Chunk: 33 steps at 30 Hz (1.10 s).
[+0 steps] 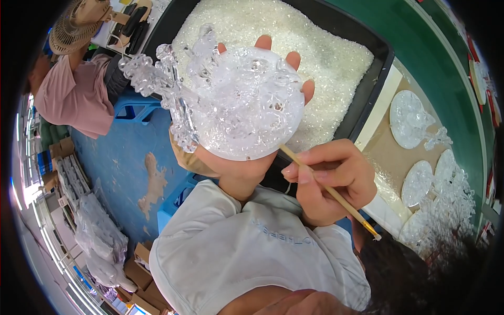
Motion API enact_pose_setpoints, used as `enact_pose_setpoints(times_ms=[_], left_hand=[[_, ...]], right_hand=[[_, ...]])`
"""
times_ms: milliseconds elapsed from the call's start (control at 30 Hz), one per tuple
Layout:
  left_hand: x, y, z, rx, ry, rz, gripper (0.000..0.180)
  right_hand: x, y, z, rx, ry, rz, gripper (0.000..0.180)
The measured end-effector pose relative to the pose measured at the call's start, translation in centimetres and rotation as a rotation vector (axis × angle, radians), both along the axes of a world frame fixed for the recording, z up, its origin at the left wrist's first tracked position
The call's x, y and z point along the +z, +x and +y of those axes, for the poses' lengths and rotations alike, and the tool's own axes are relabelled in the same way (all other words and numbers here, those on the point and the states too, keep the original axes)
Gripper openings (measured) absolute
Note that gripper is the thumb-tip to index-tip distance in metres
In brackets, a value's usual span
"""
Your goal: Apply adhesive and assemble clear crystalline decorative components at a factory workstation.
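Left hand (247,163) raised (right hand (331,181) clenched)

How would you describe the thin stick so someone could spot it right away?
Find the black tray of white granules; before its near edge the left hand lifts a clear round ornament. The wooden stick in the right hand touches its lower edge, the only slim tan thing there.

- Left hand (247,168): palm hidden behind clear disc (247,100); only fingertips show.
- Stick (328,189): tip hidden behind disc.
- Black tray (375,79): far edge cut off.
- Discs at right (420,184): blurred detail.
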State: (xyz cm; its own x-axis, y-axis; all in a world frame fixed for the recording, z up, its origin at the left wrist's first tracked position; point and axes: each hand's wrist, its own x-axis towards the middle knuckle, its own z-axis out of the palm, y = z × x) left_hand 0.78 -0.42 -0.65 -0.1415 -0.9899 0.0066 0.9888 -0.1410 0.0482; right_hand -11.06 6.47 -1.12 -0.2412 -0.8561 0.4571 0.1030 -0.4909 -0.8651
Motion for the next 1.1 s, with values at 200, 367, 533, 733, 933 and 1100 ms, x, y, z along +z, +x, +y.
enact_pose_setpoints(times_ms=[200,367,533,733,933,1100], left_hand=[[-0.5,0.2,-0.2,-0.032,-0.021,0.089,0.089],[-0.4,0.3,-0.2,-0.061,-0.006,0.089,0.088],[-0.2,0.2,-0.3,-0.054,0.023,0.045,0.087],[-0.6,0.2,-0.3,-0.066,-0.013,0.067,0.086],[-0.2,0.3,-0.4,-0.109,0.037,0.04,0.086],[-0.2,0.6,-0.4,-0.115,0.014,0.078,0.084]], right_hand=[[0.3,0.6,-0.3,-0.101,0.083,0.057,0.022],[-0.2,-0.2,-0.1,-0.044,0.007,0.016,0.021],[-0.1,0.0,-0.2,0.019,-0.01,0.03,0.022],[0.1,0.3,-0.3,-0.158,0.042,0.083,0.021],[-0.1,-0.3,-0.3,0.01,-0.007,0.004,0.022],[-0.1,0.1,-0.4,-0.048,0.032,0.039,0.023]])
